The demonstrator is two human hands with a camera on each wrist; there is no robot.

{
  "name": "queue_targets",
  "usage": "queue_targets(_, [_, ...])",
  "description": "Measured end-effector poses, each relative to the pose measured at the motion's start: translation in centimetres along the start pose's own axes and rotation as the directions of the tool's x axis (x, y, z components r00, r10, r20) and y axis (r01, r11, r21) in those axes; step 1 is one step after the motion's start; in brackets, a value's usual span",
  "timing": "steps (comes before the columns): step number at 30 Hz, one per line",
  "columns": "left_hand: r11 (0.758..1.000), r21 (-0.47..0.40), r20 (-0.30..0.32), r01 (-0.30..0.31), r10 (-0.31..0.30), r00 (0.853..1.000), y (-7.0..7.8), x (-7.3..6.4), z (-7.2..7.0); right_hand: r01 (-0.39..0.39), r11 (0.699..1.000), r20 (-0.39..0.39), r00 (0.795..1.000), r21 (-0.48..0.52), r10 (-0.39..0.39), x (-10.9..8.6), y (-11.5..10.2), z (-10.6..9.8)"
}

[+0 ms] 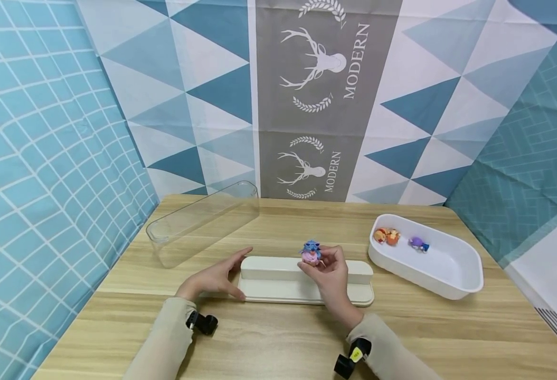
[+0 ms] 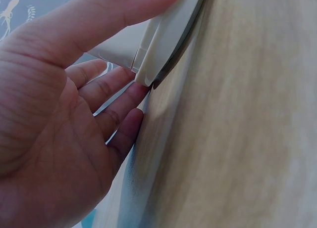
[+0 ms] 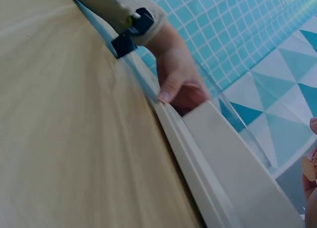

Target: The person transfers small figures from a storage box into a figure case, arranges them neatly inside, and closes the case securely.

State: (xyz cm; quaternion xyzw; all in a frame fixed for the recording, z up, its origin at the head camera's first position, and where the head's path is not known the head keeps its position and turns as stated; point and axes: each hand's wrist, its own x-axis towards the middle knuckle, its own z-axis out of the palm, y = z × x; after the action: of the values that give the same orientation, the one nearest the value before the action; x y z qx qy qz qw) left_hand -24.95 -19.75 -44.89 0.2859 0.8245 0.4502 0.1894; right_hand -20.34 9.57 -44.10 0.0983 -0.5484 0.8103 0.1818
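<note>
A cream stepped display base [image 1: 278, 289] sits lengthwise on the table. My left hand [image 1: 216, 277] spans its left end, the thumb touching the front corner and the straight, relaxed fingers reaching along the end towards the back; the left wrist view shows fingertips against the base's edge. Above the raised step, right of its middle, my right hand [image 1: 333, 277] pinches a small figurine [image 1: 311, 252] with a blue head and pink lower part between thumb and fingers. In the right wrist view only a sliver of the figurine [image 3: 311, 167] shows at the right border.
On the right stands a white tub [image 1: 449, 264] holding two orange-and-red figurines [image 1: 386, 236] and a purple-and-blue one [image 1: 418, 244]. A clear plastic cover [image 1: 207, 224] stands at the back left. Patterned cloth [image 1: 307, 105] hangs behind the wooden table [image 1: 268, 338].
</note>
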Motion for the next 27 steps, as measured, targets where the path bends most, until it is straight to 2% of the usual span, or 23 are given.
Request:
queue_targets(8, [1.000,-0.008,0.001,-0.010,0.010,1.000,0.1,0.0,-0.2,-0.005,1.000,0.047,0.999,0.016,0.004,-0.8,0.6,1.3])
queue_targets(16, [1.000,-0.002,-0.007,0.008,-0.008,1.000,0.0,0.1,-0.2,-0.015,1.000,0.110,0.994,-0.012,0.017,-1.1,0.8,2.2])
queue_targets(27, [1.000,0.000,-0.009,0.018,-0.018,1.000,0.1,0.1,-0.1,-0.014,0.995,0.197,0.980,-0.102,0.034,-2.1,1.9,2.8])
